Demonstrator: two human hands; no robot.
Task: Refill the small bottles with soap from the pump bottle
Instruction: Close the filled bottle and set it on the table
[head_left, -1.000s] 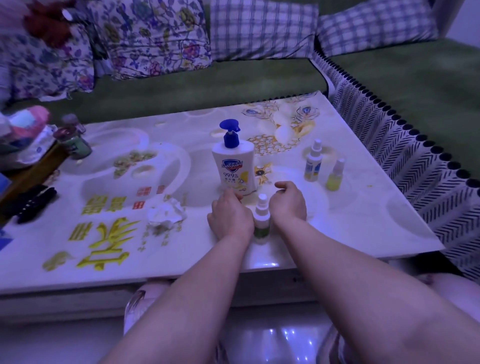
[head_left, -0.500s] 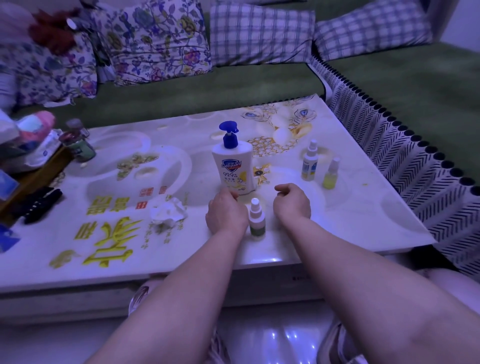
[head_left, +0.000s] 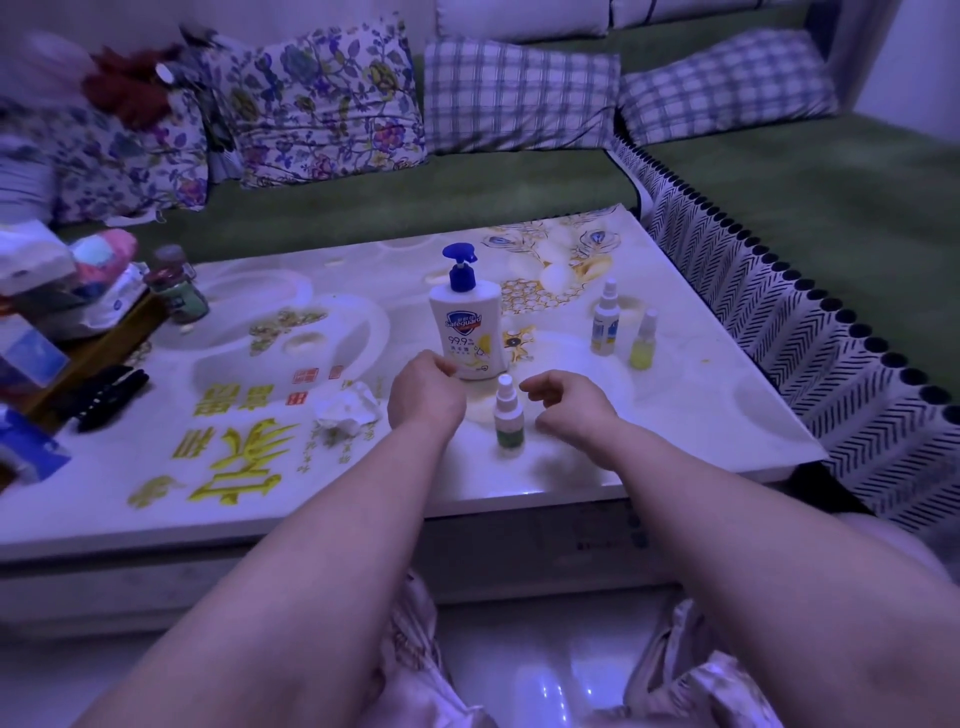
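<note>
We have both hands out over the table (head_left: 701, 415), one on each side of the nearest small bottle (head_left: 506, 415). That bottle stands upright near the front edge, white cap on, with a greenish label. Our right hand (head_left: 569, 402) hovers just to its right, the fingers (head_left: 540, 387) loosely curled and the thumb apart from them, gripping nothing and not touching the bottle. Our left hand (head_left: 426, 395) sits just to the bottle's left, knuckles towards us, its fingertips at the lower left corner of the pump bottle (head_left: 465, 327). We cannot tell whether they grip it or merely come near, since the back of the hand hides them. The pump bottle stands upright right behind the small bottle (white body, blue pump head). Two more small bottles stand further right, well apart from our hands: a white one (head_left: 605, 319) and a yellowish one (head_left: 641, 340) just beside it. A crumpled tissue (head_left: 345, 410) lies left of our left hand.
</note>
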